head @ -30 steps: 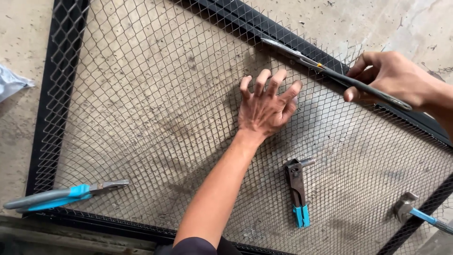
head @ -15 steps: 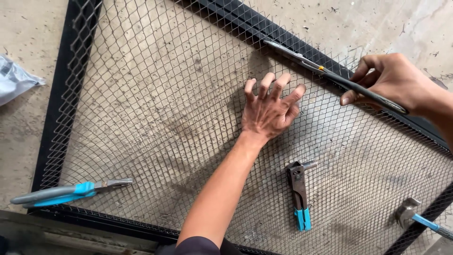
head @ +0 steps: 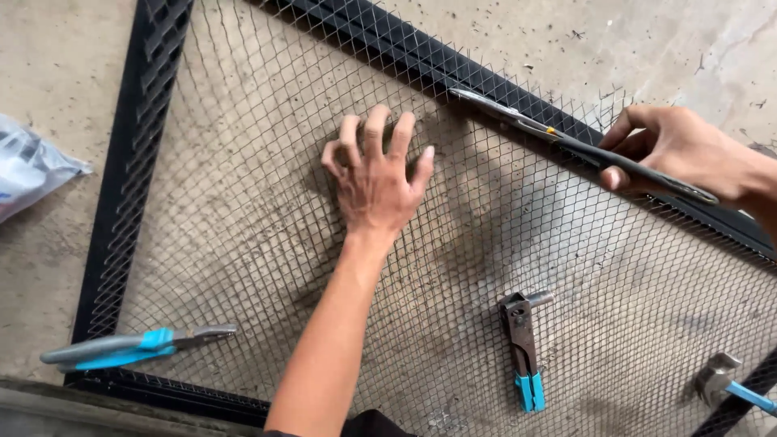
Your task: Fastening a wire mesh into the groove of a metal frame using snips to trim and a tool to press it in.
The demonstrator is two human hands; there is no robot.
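Left hand (head: 374,180) lay flat, fingers spread, holding nothing, pressing the wire mesh (head: 243,226) down against the floor. Right hand (head: 678,151) was closed around long snips (head: 579,146), blades resting along the black frame (head: 129,186) edge.

1 clear plastic bag (head: 28,166), crumpled, whitish-blue contents, on concrete floor (head: 57,73) at left edge, outside black frame (head: 133,154).

Metal mesh (head: 243,210) (matt), rough concrete floor (head: 48,73)
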